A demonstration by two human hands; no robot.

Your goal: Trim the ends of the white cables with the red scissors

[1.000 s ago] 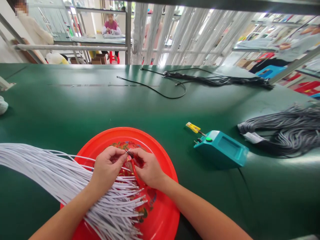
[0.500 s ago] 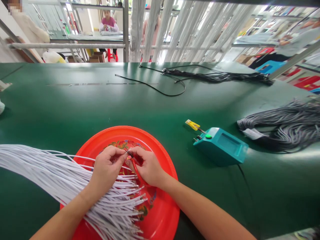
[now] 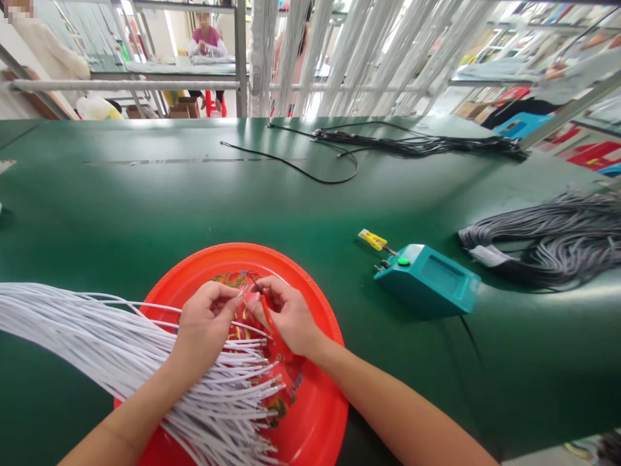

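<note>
Over a red plastic plate [image 3: 320,408] my two hands meet. My left hand [image 3: 204,327] is closed, pinching the end of one white wire near the plate's middle. My right hand [image 3: 286,317] is closed on a small red-handled cutting tool [image 3: 266,312], whose dark tip points at that wire end. A thick bundle of white wires [image 3: 97,336] runs in from the left under my left forearm, its cut ends fanned out on the plate.
On the green table [image 3: 145,213] to the right sits a teal box [image 3: 429,279] with a green button and a yellow clip [image 3: 372,239]. Grey cables [image 3: 548,239] lie far right, black cables [image 3: 417,145] at the back. Other people work at benches behind.
My hands have shifted slightly up the plate and apart a little; the tool's tip now points up and left. The view has tilted a bit downward.
</note>
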